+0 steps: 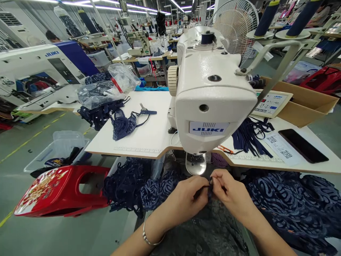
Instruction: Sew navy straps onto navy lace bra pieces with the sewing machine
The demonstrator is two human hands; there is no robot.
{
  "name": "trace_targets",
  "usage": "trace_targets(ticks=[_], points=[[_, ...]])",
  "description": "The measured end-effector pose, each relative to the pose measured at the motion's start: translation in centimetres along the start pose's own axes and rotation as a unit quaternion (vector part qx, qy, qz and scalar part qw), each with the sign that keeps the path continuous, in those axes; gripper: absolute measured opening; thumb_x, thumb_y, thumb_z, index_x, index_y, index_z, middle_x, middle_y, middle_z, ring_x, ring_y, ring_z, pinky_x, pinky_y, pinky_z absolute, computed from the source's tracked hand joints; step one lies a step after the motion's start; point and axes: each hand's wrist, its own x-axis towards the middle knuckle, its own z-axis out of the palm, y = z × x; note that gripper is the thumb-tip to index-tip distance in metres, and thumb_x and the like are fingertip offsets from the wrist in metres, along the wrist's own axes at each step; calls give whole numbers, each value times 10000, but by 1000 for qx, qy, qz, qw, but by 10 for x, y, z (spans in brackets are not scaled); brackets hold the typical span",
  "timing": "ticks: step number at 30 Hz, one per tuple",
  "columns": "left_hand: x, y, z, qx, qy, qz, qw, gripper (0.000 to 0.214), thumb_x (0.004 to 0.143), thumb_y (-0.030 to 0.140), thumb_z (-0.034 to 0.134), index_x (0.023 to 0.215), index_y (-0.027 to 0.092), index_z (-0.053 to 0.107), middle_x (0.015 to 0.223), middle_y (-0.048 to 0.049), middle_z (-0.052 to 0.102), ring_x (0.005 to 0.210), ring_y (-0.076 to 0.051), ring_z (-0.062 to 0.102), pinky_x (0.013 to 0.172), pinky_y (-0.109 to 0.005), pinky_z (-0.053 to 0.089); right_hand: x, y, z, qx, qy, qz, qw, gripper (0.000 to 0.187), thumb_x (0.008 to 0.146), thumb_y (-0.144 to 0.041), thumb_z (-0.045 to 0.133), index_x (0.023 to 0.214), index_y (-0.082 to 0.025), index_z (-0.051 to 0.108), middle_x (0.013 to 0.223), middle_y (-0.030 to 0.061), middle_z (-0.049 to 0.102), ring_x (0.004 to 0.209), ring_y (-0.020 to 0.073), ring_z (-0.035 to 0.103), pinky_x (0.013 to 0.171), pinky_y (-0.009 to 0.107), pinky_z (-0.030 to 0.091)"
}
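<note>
My left hand [194, 195], with a bracelet at its wrist, pinches a thin dark strap [210, 183] just below the front of the sewing machine [213, 103]. The fingertips of my right hand [229, 192] are closed on the same strap, touching or nearly touching those of the left. Most of the strap is hidden by my fingers. Behind my hands is a rounded metal plate [196, 166] under the machine head. A dark blue patterned bra [124, 124] lies on the white tabletop [149, 137] to the left, its straps trailing right.
Navy straps [249, 137], orange-handled snips [226, 149] and a phone [303, 145] lie right of the machine. Patterned garments [295, 206] are heaped beside my right arm, and navy straps [130, 181] by my left. A red stool [64, 190] stands at the left.
</note>
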Motion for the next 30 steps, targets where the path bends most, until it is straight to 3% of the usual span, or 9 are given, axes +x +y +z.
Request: trace_targets(ticks=[4,7,10,12,16,21,23,26,30], points=[[-1,-3,-5,-39,26,68,997,107,867,116,574,904,198,632,1214,-97,582,916,-139,605,822,-252,489,3,-1,-6,116,-108,39,987,210,985,-398,363,945,-238,492,546,-69,595,455,113,558,500,222,427],[-2,-3,-6,-65,23,85,994,127,876,82,541,872,196,596,1173,-93,627,997,-152,621,868,-261,495,5,-5,-12,141,-154,31,977,284,1007,-430,336,993,-230,538,632,-50,593,518,106,537,507,213,411],[-2,-3,-3,-75,96,40,992,98,893,108,544,867,198,573,1014,-66,660,953,-144,632,838,-254,495,6,-9,-21,75,-89,-2,993,308,1016,-418,329,1107,-253,573,745,-15,608,669,136,582,603,233,450],[-1,-3,-1,-112,127,-9,986,71,878,144,596,853,200,560,949,-42,658,887,-135,634,798,-245,494,7,-10,-27,16,-47,-41,998,264,990,-418,423,1136,-277,592,859,9,631,757,158,602,666,252,475],[-1,-5,0,-222,110,-73,966,91,861,186,626,828,199,542,916,-17,667,866,-131,630,808,-250,484,12,-9,-30,-65,-6,-146,987,164,937,-386,557,1006,-273,654,929,37,636,859,191,610,741,288,497],[2,-11,2,-260,152,-141,943,149,834,266,666,821,196,536,869,-15,649,797,-140,597,767,-266,474,8,5,-14,-106,210,-218,947,115,923,-313,578,928,-260,681,949,61,662,936,237,610,872,399,454],[4,-11,4,-264,165,-153,938,172,817,283,679,833,201,529,830,-4,630,765,-138,578,733,-258,468,3,13,-3,-56,186,-206,959,193,965,-301,492,915,-248,670,915,55,678,906,220,624,847,376,465],[6,-7,8,-244,170,-153,942,161,799,277,676,803,200,535,751,16,585,714,-130,553,678,-236,451,-2,21,14,48,94,-122,987,285,973,-430,459,991,-233,663,958,65,681,922,222,631,811,337,494],[8,-2,15,-207,180,-139,951,130,795,236,654,782,202,529,748,26,582,703,-121,550,664,-223,444,-2,16,28,216,103,-37,970,226,892,-436,611,1005,-244,647,953,39,642,896,193,625,778,283,519]])
